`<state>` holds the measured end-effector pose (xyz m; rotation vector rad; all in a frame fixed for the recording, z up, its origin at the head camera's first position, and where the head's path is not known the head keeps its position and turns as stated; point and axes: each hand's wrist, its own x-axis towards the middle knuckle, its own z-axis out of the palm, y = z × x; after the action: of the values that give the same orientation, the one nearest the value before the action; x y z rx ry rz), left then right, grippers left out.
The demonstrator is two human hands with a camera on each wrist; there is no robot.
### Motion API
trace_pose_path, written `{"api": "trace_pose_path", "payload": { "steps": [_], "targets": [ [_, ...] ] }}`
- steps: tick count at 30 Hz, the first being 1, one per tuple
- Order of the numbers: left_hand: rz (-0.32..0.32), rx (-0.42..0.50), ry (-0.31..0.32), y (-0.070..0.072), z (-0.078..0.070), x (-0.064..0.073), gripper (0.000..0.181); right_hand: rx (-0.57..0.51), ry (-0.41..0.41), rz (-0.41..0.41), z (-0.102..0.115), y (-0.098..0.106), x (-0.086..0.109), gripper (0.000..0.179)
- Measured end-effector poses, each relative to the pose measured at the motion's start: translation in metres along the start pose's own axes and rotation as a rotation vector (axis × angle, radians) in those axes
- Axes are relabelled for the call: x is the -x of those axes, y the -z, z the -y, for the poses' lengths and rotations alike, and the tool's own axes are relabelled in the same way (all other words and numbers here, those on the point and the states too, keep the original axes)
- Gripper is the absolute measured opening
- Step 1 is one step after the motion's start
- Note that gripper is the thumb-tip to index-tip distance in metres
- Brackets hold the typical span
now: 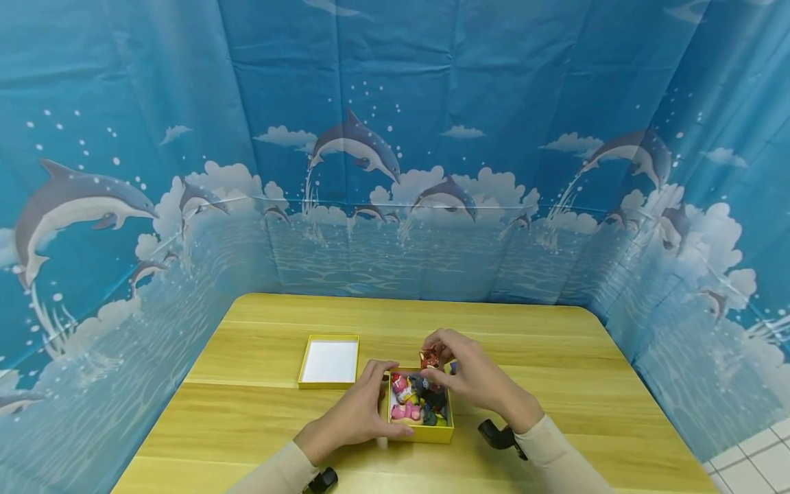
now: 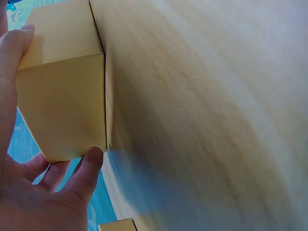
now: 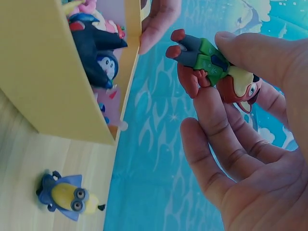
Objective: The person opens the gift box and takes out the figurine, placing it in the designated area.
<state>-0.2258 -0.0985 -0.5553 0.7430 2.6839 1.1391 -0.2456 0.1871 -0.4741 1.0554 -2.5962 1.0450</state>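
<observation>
A yellow box stands on the table with several small toy figures inside, among them a pink figure and a dark one. My left hand grips the box from its left, thumb at the near side and fingers round the far corner. Over the box's far right part, my right hand pinches a fox figurine between thumb and fingers. It has a green jacket and lies sideways in the right wrist view. A yellow minion figurine in blue lies on the table beside the box.
Left of the box lies a shallow yellow box lid, its white inside facing up. The wooden table backs onto a blue dolphin curtain. Black wrist devices sit below both hands.
</observation>
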Motion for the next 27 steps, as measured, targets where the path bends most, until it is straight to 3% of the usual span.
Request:
{"api": "trace_pose_path", "payload": {
  "steps": [19,27],
  "targets": [
    [0.002,0.005,0.009,0.000,0.001,-0.001,0.129,0.042,-0.076,-0.066,-0.019,0.013,0.010,0.043],
    [0.001,0.022,0.014,-0.001,0.002,-0.001,0.129,0.104,-0.089,-0.112,-0.029,0.019,0.018,0.033]
  ]
}}
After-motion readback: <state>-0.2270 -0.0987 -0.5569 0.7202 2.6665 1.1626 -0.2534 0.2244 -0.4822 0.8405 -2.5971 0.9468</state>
